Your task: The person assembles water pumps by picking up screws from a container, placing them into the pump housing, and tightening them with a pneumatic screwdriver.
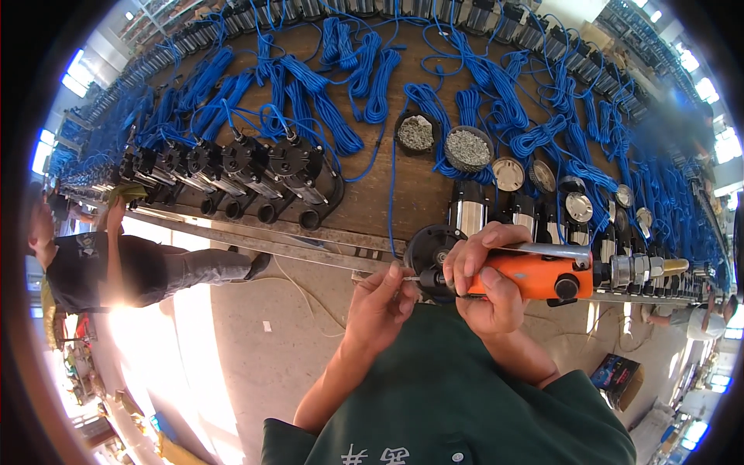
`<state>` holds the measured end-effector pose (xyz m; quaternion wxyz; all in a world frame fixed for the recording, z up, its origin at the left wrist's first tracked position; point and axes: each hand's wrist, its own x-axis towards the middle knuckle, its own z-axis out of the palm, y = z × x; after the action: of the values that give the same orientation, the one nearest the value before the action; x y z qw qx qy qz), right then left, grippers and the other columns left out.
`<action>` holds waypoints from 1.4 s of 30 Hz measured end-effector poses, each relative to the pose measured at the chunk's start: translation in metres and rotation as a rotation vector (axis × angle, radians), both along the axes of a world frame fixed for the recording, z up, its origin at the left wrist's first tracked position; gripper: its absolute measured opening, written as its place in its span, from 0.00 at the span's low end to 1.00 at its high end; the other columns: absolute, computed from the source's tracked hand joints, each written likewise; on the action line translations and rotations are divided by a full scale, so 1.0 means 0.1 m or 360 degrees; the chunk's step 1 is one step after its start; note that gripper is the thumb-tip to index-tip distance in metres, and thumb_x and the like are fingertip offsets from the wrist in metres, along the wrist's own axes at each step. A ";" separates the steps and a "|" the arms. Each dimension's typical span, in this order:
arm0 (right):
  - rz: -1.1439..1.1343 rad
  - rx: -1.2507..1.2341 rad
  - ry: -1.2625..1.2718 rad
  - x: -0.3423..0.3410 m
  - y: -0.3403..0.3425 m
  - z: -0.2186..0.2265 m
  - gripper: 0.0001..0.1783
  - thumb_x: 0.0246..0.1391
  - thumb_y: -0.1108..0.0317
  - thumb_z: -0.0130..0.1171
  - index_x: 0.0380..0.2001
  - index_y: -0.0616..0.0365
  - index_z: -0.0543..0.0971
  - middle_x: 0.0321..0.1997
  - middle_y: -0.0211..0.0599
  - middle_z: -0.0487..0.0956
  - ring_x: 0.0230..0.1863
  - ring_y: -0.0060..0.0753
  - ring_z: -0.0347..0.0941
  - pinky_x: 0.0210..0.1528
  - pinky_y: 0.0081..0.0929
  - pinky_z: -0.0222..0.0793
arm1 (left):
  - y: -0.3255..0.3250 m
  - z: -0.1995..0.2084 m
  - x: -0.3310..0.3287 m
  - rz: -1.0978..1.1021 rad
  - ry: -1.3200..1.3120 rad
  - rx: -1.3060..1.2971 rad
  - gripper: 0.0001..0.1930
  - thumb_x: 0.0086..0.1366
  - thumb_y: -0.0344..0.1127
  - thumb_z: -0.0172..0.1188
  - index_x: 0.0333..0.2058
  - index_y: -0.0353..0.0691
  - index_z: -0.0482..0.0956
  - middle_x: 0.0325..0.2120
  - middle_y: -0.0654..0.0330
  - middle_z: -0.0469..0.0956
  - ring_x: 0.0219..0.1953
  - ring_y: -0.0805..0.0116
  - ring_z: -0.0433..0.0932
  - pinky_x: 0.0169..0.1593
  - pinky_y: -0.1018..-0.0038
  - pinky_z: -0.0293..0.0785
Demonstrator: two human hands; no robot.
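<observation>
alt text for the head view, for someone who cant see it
A person's right hand grips an orange pneumatic screwdriver while the left hand pinches its tip. Beyond, a wooden workbench holds black pump motors, coiled blue cables and two bowls of screws.

We see a glossy orange plastic power screwdriver [535,275] with shiny metal fittings, matt black pump housings [294,167] along the worn, rough wooden bench [372,205], smooth blue rubbery cables [341,124], and dull grey metal screws [467,148].
</observation>
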<state>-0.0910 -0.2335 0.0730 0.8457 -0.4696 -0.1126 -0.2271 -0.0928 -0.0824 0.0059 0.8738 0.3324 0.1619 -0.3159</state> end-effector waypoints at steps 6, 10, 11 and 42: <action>0.0009 0.0017 0.0027 -0.04 0.02 0.00 0.16 0.49 0.70 0.50 0.43 0.61 0.65 0.28 0.38 0.69 0.21 0.25 0.67 0.29 0.28 0.68 | 0.02 0.03 -0.03 -0.0002 0.0013 -0.0193 0.15 0.69 0.41 0.54 0.40 0.32 0.76 0.19 0.65 0.69 0.18 0.80 0.62 0.19 0.83 0.54; 0.0029 0.0036 0.0011 -0.06 0.00 -0.03 0.16 0.48 0.70 0.50 0.42 0.61 0.65 0.28 0.38 0.69 0.21 0.25 0.67 0.29 0.28 0.68 | 0.02 0.00 -0.02 -0.0078 -0.0103 -0.0109 0.15 0.70 0.40 0.53 0.40 0.32 0.77 0.18 0.65 0.69 0.15 0.81 0.60 0.17 0.84 0.51; 0.0040 0.0046 0.0029 -0.06 -0.01 -0.02 0.16 0.48 0.70 0.49 0.42 0.62 0.65 0.28 0.38 0.69 0.20 0.25 0.67 0.29 0.28 0.68 | 0.02 -0.01 -0.02 -0.0125 -0.0129 -0.0125 0.14 0.69 0.40 0.54 0.39 0.31 0.77 0.18 0.65 0.69 0.14 0.80 0.59 0.17 0.84 0.51; 0.0169 -0.0978 0.0047 -0.14 -0.08 -0.51 0.10 0.49 0.76 0.57 0.35 0.60 0.68 0.24 0.38 0.72 0.20 0.27 0.69 0.29 0.28 0.70 | -0.09 -0.47 0.00 -0.0346 -0.1527 0.1504 0.13 0.53 0.36 0.67 0.39 0.48 0.85 0.24 0.53 0.80 0.24 0.59 0.79 0.31 0.70 0.75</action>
<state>-0.1050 -0.2412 0.0218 0.6764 -0.7000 -0.1879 -0.1311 -0.0928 -0.0912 -0.0407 0.5730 0.7960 -0.1573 -0.1150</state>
